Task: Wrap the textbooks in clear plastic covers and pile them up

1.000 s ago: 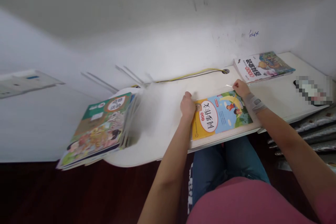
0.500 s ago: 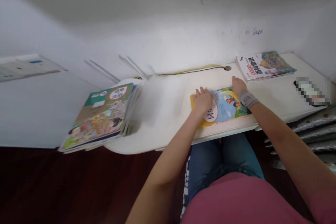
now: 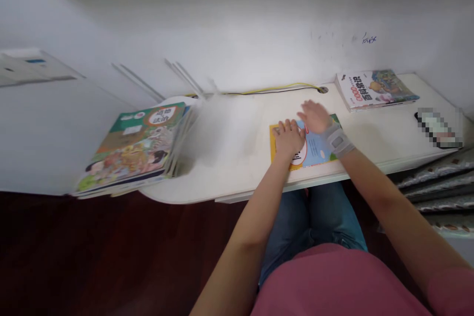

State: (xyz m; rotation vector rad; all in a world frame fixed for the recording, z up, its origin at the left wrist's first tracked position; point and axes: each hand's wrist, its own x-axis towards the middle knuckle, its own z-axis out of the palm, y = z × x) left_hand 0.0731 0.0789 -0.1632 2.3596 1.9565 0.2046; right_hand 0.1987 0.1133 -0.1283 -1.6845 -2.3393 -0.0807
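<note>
A book (image 3: 314,150) with a blue and yellow illustrated cover lies flat on the white desk (image 3: 222,177), in front of my body. My left hand (image 3: 289,139) rests with spread fingers on the left part of its cover. Over the upper middle of the same book is my right hand (image 3: 315,117), fingers stretched out to the left and slightly blurred; whether it touches the cover I cannot tell. A grey band circles my right wrist. My hands and right forearm hide much of the cover picture.
A stack of books (image 3: 135,145) sits at the desk's left end, and another stack of books (image 3: 375,90) at the back right. A phone (image 3: 439,129) lies near the right edge. Cables (image 3: 266,90) run along the wall into a desk hole.
My right hand has moved left from the book's upper right corner to above its middle, and its fingers have opened out. My left hand stays on the cover.
</note>
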